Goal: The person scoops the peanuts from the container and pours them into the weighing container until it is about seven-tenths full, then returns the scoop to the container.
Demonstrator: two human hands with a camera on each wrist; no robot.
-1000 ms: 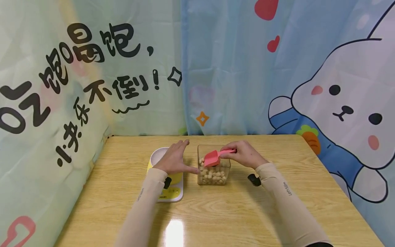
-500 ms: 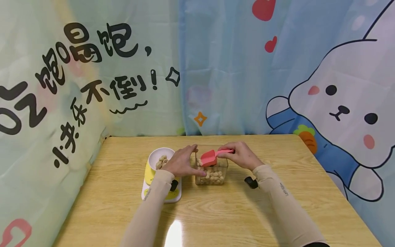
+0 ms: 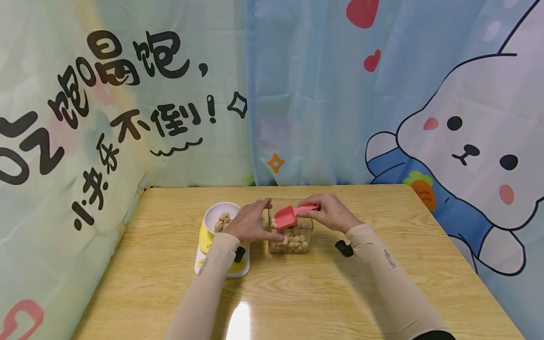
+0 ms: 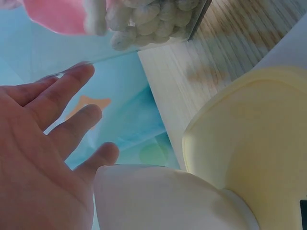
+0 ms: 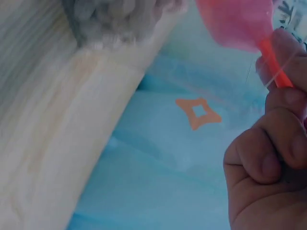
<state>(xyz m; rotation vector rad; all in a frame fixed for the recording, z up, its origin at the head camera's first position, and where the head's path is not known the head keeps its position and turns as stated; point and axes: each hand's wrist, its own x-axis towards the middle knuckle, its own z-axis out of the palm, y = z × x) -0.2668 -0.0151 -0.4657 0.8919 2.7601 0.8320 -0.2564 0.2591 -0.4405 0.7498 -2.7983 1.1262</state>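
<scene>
A clear square container (image 3: 301, 231), partly filled with pale tan rounded pieces (image 3: 293, 244), stands near the middle of the table. My left hand (image 3: 251, 223) holds its left side, thumb across the front wall and fingertips at the far left corner. In the left wrist view those fingers (image 4: 72, 91) reach along the clear wall. My right hand (image 3: 333, 212) pinches the handle of a small pink scoop (image 3: 286, 217), whose blade is inside the container's opening. The right wrist view shows the scoop (image 5: 235, 21) above curled fingers (image 5: 261, 153).
Left of the container, a white bowl (image 3: 212, 215) with several tan pieces sits on a white and yellow kitchen scale (image 3: 202, 252), partly hidden by my left hand. Printed curtains (image 3: 297, 94) hang behind the wooden table (image 3: 161, 245).
My left hand has moved right, from over the scale to the container, uncovering the pieces in the bowl. The right hand and scoop stay almost in place; the whole view shifts slightly.
</scene>
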